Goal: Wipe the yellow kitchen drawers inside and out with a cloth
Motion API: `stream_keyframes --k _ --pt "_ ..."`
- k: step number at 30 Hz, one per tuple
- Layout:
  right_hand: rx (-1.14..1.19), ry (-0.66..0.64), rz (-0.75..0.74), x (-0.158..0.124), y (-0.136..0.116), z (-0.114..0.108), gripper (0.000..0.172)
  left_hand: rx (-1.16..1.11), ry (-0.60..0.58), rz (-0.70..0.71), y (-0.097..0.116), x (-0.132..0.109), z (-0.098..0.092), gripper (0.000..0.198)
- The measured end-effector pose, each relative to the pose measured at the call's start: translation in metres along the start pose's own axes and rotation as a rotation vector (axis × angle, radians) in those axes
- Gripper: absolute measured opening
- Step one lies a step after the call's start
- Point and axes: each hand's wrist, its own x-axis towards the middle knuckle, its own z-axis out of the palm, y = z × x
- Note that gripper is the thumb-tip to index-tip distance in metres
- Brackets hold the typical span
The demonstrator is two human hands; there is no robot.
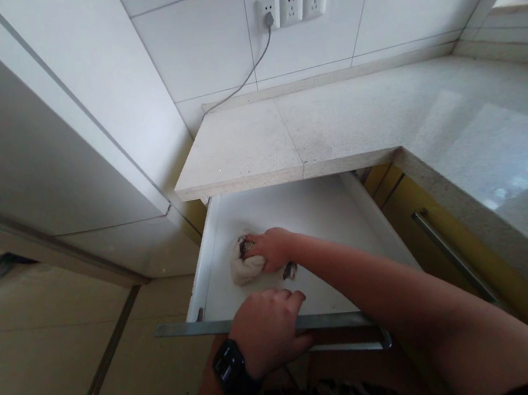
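Note:
A white drawer (205,270) stands pulled out below the stone countertop. My right hand (272,248) reaches into it and is closed on a crumpled whitish cloth (246,268) that lies on the drawer floor. My left hand (269,330), with a black watch on the wrist, curls its fingers over the drawer's front edge and metal handle (335,333). A small dark bit shows beside the cloth, too small to name.
The speckled countertop (333,126) runs along the tiled wall and turns the corner to the right. A grey cable is plugged into wall sockets (292,5). A yellow cabinet door with a bar handle (448,255) is at right. Tiled floor lies at left.

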Motion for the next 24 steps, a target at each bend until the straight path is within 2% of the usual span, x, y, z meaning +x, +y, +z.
stream_keyframes --k 3,6,9,14,16,18,20,24 --pt "-0.003 0.068 0.277 -0.012 0.029 0.0 0.064 0.002 0.003 0.008 0.0 0.0 0.0 0.044" --pt "0.004 0.082 0.371 -0.021 0.039 0.0 0.061 -0.003 0.013 0.017 0.001 0.0 0.0 0.044" --pt "0.005 0.065 0.268 -0.019 0.025 0.001 0.061 0.002 0.017 0.016 0.001 -0.001 0.0 0.046" --pt "-0.027 -0.009 -0.059 -0.001 -0.015 0.005 0.062 0.008 0.018 0.01 0.001 0.0 0.0 0.047" --pt "-0.033 -0.041 -0.13 0.004 -0.021 0.006 0.063 0.01 0.019 0.01 0.0 0.0 0.0 0.049" --pt "-0.042 -0.039 -0.132 0.005 -0.017 0.005 0.064 0.007 0.017 0.012 0.0 -0.001 0.0 0.049" --pt "-0.051 -0.006 -0.046 0.002 -0.006 0.004 0.065 0.004 0.013 0.01 0.001 -0.001 0.0 0.048" --pt "-0.047 0.073 0.279 -0.01 0.025 0.002 0.065 0.006 0.014 0.011 0.001 -0.001 0.001 0.046"
